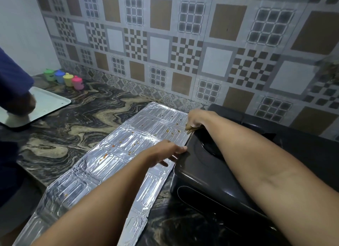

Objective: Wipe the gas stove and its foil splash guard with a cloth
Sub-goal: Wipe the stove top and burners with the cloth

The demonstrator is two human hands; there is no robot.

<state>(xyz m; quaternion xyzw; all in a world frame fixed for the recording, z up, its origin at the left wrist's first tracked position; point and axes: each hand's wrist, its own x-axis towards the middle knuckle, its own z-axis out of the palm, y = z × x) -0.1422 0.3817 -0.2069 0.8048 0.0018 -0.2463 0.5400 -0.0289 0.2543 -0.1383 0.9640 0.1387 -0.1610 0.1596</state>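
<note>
Head cam: crinkly silver foil splash guard (117,165) lies flat on the swirly dark marble surface (77,121), touching the black gas stove (211,172). Left hand (165,152) grip spread, fingertips at the stove's edge. Right hand (197,120) grip pinches a yellowish cloth (189,129) at the stove's far corner.

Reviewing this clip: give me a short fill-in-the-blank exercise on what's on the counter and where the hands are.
1. The foil splash guard lies flat on the counter, to the ____ of the black stove.
2. The foil is dotted with ____-coloured food specks.
3. Four small coloured cups stand in a row against the tiled ____.
4. The left hand rests on the foil, while the right hand sits at the stove's far ____ corner.

Missing words: left; orange; wall; left
</note>
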